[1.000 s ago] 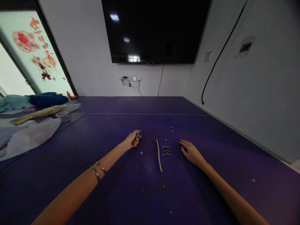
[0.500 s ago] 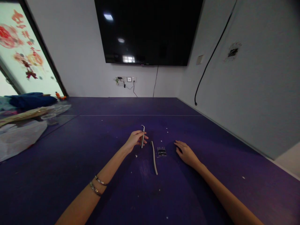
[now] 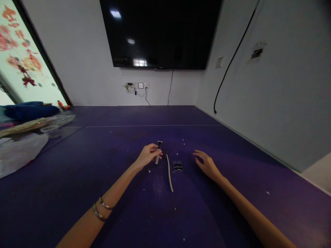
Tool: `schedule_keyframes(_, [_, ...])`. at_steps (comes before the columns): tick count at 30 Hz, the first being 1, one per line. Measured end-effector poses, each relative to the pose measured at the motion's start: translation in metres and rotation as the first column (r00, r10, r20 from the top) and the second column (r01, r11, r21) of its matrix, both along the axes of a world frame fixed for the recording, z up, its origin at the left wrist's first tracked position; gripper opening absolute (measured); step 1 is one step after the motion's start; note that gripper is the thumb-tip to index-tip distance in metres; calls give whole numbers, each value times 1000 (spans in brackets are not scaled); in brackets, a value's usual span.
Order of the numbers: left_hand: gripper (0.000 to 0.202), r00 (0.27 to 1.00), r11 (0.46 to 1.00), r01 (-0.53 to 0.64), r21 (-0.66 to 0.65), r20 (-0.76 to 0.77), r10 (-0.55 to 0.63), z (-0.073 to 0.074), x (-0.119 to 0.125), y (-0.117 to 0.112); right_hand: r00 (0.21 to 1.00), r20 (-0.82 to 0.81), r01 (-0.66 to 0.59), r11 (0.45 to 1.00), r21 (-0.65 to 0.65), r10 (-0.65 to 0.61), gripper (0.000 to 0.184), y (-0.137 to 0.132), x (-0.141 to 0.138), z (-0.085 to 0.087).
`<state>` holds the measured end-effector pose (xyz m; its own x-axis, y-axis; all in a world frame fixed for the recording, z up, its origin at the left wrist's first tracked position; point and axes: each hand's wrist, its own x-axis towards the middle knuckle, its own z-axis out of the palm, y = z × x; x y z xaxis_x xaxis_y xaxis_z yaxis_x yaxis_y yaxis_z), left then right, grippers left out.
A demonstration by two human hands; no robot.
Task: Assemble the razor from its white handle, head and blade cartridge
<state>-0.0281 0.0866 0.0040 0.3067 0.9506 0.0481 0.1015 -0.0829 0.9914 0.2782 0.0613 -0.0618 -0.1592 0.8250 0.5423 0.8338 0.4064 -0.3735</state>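
Note:
My left hand (image 3: 148, 156) is closed around the handle of a razor (image 3: 157, 159), held upright. The handle is white and black, and its T-shaped head points up and away from me. Just right of it, a slim pale toothbrush-like stick (image 3: 169, 175) lies lengthwise on the purple surface, with a small dark tuft at its far end. Beside that is a small clear and black case (image 3: 177, 165), whose contents are too small to make out. My right hand (image 3: 206, 164) is open to the right of the case, fingers stretched out, apart from these things.
The purple surface (image 3: 103, 193) reaches back to the wall, with small white scraps scattered on it. Plastic bags (image 3: 23, 150) and folded blue cloth (image 3: 31, 111) lie at the left. A black cable (image 3: 230, 65) hangs along the right wall, and a television (image 3: 162, 34) hangs ahead.
My left hand has turned the razor, so its head, seen side-on before, now shows its width as a T. My right hand has barely moved. The view has shifted slightly.

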Motion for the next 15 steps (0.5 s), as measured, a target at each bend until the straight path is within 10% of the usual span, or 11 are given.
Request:
schedule_keyframes(7, [23,999,1000,-1,19,32,0,1,3,-4,990,140,32,949,-315,13,18,-45,-83,42])
schedule_keyframes(15, [25,998,1000,-2,13,62,2,3,6,-10,937,347,113,898,-426,47,37,-49,-132,38])
